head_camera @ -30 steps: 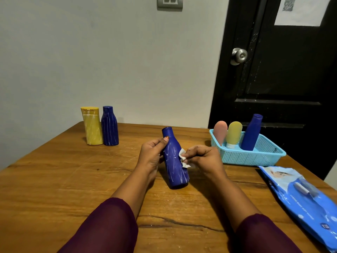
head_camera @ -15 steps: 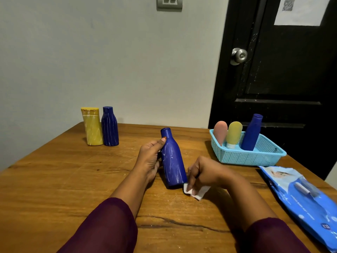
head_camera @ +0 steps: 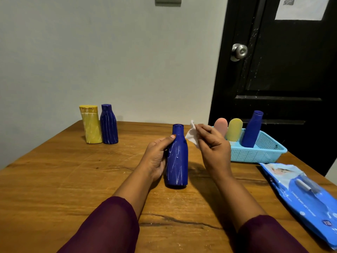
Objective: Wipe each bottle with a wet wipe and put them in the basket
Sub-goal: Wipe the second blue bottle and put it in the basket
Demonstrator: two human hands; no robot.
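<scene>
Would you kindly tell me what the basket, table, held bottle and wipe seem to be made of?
The basket: light blue plastic, moulded mesh walls. The table: wood, visible grain and a crack, semi-gloss. The blue bottle, gripped by the left hand: probably plastic, smooth, whitish streaks. The wipe, pinched by the right hand: thin limp white fabric or paper.

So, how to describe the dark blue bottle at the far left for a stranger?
Find the far left corner of the brown wooden table, by the pale wall. Two bottles stand there together. The dark blue plastic bottle stands right of the yellow bottle and, unlike it, has a narrow neck.
</scene>
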